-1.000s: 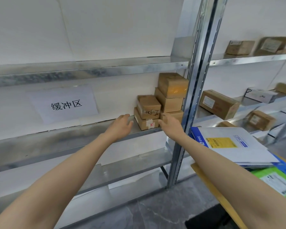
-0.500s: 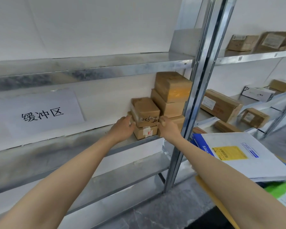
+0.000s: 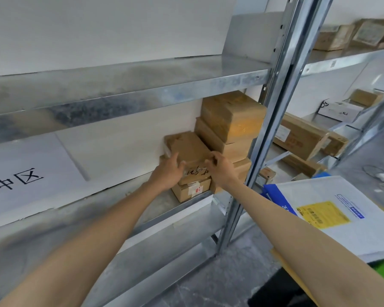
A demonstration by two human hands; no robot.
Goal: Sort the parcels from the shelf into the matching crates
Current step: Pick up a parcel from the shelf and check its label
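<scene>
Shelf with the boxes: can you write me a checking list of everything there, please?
Surface: metal shelf, grey, parcels at its right end.
Job's things: small parcel atop a labelled parcel; taller stack beside them.
Clutter: white mailer with yellow label, lower right.
Hands: left hand and right hand grip the small parcel's sides.
Cables: nothing seen.
Surroundings: paper sign on wall; neighbouring rack with boxes; no crates in view.

Brown cardboard parcels (image 3: 232, 116); grey galv. shelf (image 3: 124, 94); white envelope (image 3: 341, 216) w/ yellow label (image 3: 323, 214), blue edge.
</scene>
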